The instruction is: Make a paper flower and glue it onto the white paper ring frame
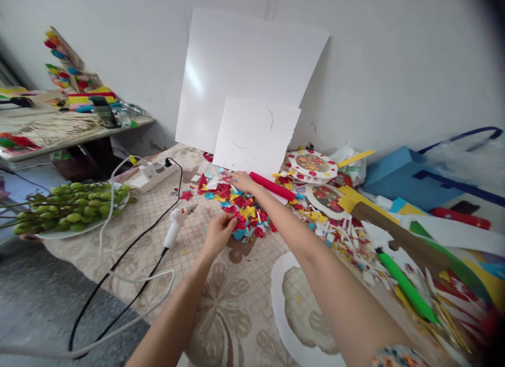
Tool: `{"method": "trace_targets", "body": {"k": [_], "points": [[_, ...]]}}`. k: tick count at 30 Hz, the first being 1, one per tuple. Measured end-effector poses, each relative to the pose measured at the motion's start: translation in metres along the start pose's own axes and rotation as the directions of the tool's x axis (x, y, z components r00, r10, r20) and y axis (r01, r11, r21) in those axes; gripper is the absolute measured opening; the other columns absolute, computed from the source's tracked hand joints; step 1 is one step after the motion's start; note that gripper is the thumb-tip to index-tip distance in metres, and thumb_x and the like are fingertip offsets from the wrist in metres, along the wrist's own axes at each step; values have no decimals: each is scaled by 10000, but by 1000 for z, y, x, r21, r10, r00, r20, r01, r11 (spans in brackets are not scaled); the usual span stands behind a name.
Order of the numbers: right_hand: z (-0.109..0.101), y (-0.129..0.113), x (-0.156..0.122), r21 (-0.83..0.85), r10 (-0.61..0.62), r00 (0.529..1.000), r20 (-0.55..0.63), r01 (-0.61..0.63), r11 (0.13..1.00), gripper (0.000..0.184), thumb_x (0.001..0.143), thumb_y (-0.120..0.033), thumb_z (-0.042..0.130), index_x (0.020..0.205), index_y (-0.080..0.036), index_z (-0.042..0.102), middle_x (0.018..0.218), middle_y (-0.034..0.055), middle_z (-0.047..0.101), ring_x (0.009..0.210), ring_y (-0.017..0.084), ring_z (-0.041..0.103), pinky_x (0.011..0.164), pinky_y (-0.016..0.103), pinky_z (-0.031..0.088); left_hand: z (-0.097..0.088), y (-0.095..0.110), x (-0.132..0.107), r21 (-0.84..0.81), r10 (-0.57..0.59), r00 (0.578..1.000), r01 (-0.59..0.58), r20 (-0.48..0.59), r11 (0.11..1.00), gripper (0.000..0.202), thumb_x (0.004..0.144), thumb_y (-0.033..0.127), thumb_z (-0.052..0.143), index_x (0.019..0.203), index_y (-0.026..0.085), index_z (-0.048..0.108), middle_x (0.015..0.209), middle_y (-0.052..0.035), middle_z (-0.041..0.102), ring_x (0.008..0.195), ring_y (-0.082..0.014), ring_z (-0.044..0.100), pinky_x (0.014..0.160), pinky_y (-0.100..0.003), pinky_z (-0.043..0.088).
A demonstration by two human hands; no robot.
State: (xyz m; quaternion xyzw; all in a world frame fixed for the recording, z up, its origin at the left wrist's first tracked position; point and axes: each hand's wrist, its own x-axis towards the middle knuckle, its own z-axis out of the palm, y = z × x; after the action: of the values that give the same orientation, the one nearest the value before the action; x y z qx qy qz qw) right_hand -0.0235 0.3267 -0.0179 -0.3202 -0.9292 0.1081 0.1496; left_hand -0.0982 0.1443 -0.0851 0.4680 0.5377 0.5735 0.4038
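A pile of small cut paper pieces (246, 211) in red, yellow, blue and white lies on the patterned tablecloth. At its near left edge, my left hand (220, 232) has thumb and fingers closed on a red paper piece (240, 222). My right hand (241, 181) reaches across to the far side of the pile, its fingers stretched out over the pieces. Just right of that hand lies a red roll (272, 186). A white glue gun (173, 227) rests left of the pile. Under my right forearm is a white ring-shaped cutout (279, 288), partly covered.
White boards (252, 61) lean on the wall. Left are a plate of green fruit (79, 206), a power strip (153, 177) and looping cables. Decorated round fans (311, 166), paper scraps, a green-handled tool (408, 288), scissors (445, 314) and a blue bag (402, 177) crowd the right.
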Motion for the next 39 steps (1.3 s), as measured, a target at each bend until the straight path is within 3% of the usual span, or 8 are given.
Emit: {"method": "trace_targets", "body": {"k": [11, 16, 19, 24, 28, 32, 36, 39], "points": [[-3, -13, -11, 55, -113, 987, 118, 107, 993, 333, 902, -327, 542, 1190, -160, 540, 1188, 90, 564, 1003, 204, 587, 838, 409, 511, 0, 3, -1, 7, 6, 1000, -6, 13, 1000, 265, 744, 410, 598, 678, 154, 591, 575, 6, 561, 527, -118, 499, 514, -224, 385], [-5, -5, -26, 85, -199, 946, 255, 183, 979, 332, 905, -333, 536, 1186, -156, 540, 1188, 88, 563, 1002, 207, 587, 836, 413, 512, 1, 2, -1, 16, 10, 1000, -10, 8, 1000, 251, 741, 399, 605, 709, 150, 607, 582, 6, 559, 546, -122, 500, 529, -226, 390], [-12, 1, -45, 110, -253, 910, 330, 229, 967, 240, 874, -304, 580, 1070, -176, 634, 1089, 63, 640, 959, 182, 610, 849, 344, 498, 1, 2, -1, 20, 14, 1000, -14, 3, 1000, 252, 732, 402, 612, 706, 152, 617, 581, 5, 561, 549, -126, 499, 527, -226, 383], [-28, 1, -65, 100, -257, 931, 260, 239, 966, 210, 864, -292, 566, 995, -198, 700, 1016, 47, 706, 970, 192, 625, 869, 286, 453, 1, -1, 0, 27, 16, 1000, -16, 6, 1000, 252, 723, 404, 618, 706, 154, 631, 576, 4, 563, 542, -129, 497, 519, -227, 377], [-20, -14, -36, 49, -219, 968, 123, 214, 976, 250, 892, -258, 508, 1070, -167, 658, 1126, 89, 665, 1073, 217, 579, 944, 329, 402, 0, -1, -1, 40, 22, 1000, -22, 2, 999, 241, 736, 397, 604, 708, 158, 621, 578, 3, 568, 546, -133, 506, 527, -230, 386], [10, -32, 12, 1, -179, 981, 76, 180, 984, 273, 875, -214, 520, 1120, -151, 623, 1179, 111, 635, 1124, 216, 545, 979, 320, 374, 1, 2, -2, 63, 27, 1000, -27, 1, 998, 228, 752, 379, 586, 715, 155, 608, 587, -3, 571, 552, -137, 507, 530, -236, 389], [38, -40, 43, -52, -93, 993, 73, 97, 994, 299, 785, -130, 587, 1081, -142, 627, 1108, 131, 659, 1027, 236, 588, 911, 323, 420, 2, 2, -3, 95, 38, 999, -37, -7, 995, 221, 763, 368, 579, 697, 159, 600, 589, -1, 555, 551, -131, 484, 524, -231, 371], [45, -37, 50, -62, -63, 995, 76, 67, 996, 259, 757, -89, 577, 1000, -136, 652, 1006, 124, 692, 931, 235, 621, 842, 309, 449, 1, 1, -4, 147, 58, 998, -57, -2, 987, 223, 782, 361, 557, 689, 162, 599, 586, -2, 547, 554, -131, 476, 520, -228, 357]]}}
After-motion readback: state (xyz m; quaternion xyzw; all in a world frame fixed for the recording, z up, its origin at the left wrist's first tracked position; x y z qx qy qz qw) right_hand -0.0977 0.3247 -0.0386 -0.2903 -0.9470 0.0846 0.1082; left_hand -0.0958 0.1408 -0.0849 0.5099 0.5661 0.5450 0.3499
